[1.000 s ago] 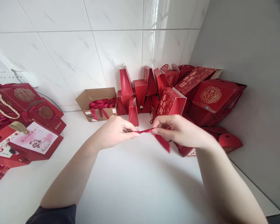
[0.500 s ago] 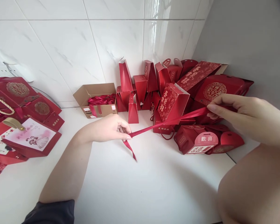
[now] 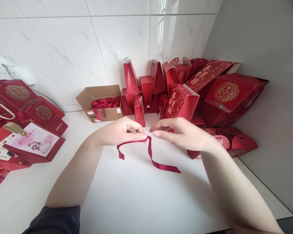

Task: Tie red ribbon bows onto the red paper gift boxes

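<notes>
My left hand (image 3: 123, 131) pinches a dark red satin ribbon (image 3: 150, 151) between thumb and fingers, above the white tabletop. From that pinch one short end hangs at the left, and a longer tail curls down and out to the right. Close by on the right is my right hand (image 3: 183, 131), its thumb and fingers slightly apart with no ribbon visible between them. Its fingertips are just beside the left thumb. Behind both hands a small tapered red box (image 3: 139, 112) stands upright.
A cardboard box (image 3: 104, 115) of red ribbons stands by the tiled wall (image 3: 122, 48). Red gift boxes (image 3: 183, 102) crowd the back right, with a large gold-emblem box (image 3: 230, 97). More red boxes and a picture-fronted bag (image 3: 34, 139) occupy the left.
My right hand has let go of the ribbon's right end and moved left, close to my left hand. The stretched ribbon has gone slack and hangs from my left fingers.
</notes>
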Demonstrator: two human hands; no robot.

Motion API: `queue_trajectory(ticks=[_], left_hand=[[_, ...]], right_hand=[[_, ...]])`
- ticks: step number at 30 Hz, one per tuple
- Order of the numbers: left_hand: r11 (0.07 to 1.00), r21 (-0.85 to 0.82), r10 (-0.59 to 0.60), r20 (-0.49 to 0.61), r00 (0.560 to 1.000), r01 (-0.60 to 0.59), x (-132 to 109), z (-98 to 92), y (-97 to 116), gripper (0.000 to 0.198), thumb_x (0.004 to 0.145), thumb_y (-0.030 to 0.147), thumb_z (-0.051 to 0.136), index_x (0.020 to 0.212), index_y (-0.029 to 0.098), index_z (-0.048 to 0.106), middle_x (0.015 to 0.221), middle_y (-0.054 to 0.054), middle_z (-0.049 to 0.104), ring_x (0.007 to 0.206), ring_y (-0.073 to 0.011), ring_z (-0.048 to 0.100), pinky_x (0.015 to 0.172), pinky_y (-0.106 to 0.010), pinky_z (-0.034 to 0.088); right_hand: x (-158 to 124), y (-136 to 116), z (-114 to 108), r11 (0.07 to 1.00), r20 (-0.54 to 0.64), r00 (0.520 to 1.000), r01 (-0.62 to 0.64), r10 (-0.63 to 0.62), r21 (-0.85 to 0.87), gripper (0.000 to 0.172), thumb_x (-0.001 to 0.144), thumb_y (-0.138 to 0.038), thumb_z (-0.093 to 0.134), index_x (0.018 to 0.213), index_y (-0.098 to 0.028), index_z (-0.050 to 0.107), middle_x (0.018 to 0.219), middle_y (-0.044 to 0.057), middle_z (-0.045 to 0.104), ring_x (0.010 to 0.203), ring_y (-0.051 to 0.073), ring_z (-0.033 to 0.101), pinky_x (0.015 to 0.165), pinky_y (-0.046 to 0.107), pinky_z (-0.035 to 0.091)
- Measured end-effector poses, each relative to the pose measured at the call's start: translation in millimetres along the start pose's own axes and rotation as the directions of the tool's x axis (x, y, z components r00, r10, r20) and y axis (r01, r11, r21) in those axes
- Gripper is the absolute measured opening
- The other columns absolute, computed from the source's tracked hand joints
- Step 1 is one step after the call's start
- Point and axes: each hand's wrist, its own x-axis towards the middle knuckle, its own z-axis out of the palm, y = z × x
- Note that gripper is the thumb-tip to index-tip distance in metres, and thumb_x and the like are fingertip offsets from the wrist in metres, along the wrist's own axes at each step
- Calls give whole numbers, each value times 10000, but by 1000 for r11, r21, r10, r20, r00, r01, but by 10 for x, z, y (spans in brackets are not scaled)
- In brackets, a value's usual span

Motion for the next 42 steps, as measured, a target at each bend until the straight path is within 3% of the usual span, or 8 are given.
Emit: queue_trajectory(ticks=[7,12,16,19,21,23,31,42], left_hand=[[1000,-25,11,-25,1000,-12,8,8,-5,310,892,437,556,763,172,651,687,10,546,617,-98,465,555,-214,359],[997,-39,-67,6,998,67,-12,18,3,313,887,430,557,720,174,622,611,24,480,514,-77,378,469,-211,291],[992,12,-126,7,992,126,-47,-12,-7,344,815,533,636,769,202,715,533,36,414,469,-75,330,425,-214,243],[993,30,-113,-7,994,114,-37,-25,-17,345,802,546,648,791,217,752,514,30,429,459,-80,366,423,-216,258],[996,38,-83,-19,996,83,-14,-19,-24,338,805,540,646,812,223,763,561,9,517,493,-90,419,439,-218,281],[997,40,-67,-16,998,67,9,-4,-27,335,810,535,641,827,225,766,598,-1,561,521,-95,429,456,-218,294],[996,13,-94,-14,996,94,9,23,14,281,844,471,608,849,224,743,668,2,602,588,-109,476,524,-218,351],[955,139,-267,21,964,261,-10,-27,-81,356,773,532,623,670,194,666,563,23,409,490,-100,286,469,-276,172]], right_hand=[[155,162,274,966,105,995,-23,-5,259,236,878,-397,624,1008,-230,727,962,13,745,908,194,687,818,309,530],[105,91,162,991,131,991,-3,-15,131,200,915,-271,542,933,-203,729,845,4,731,774,161,668,709,279,514],[-39,52,-159,999,-195,979,53,-54,-11,176,929,-275,534,964,-203,691,928,30,720,824,170,666,732,293,522],[-171,236,-504,934,-726,661,-109,-188,-341,146,917,-246,552,997,-200,666,981,65,691,914,201,653,802,340,519],[-248,484,-748,785,-845,404,-365,-351,-501,250,780,-199,700,1028,-200,672,1141,107,643,1160,276,554,955,424,461],[-312,764,-963,708,-893,296,-546,-338,-448,613,615,-174,816,1195,-165,615,1322,183,528,1242,343,482,1022,495,402],[-424,1117,-1164,673,-941,286,-662,-179,-330,449,652,-134,781,1082,-178,658,1148,131,666,1104,320,597,947,458,461],[-499,1158,-1183,659,-938,324,-681,-121,-320,771,585,-183,837,1301,-181,553,1231,143,631,1199,346,550,991,489,443]])
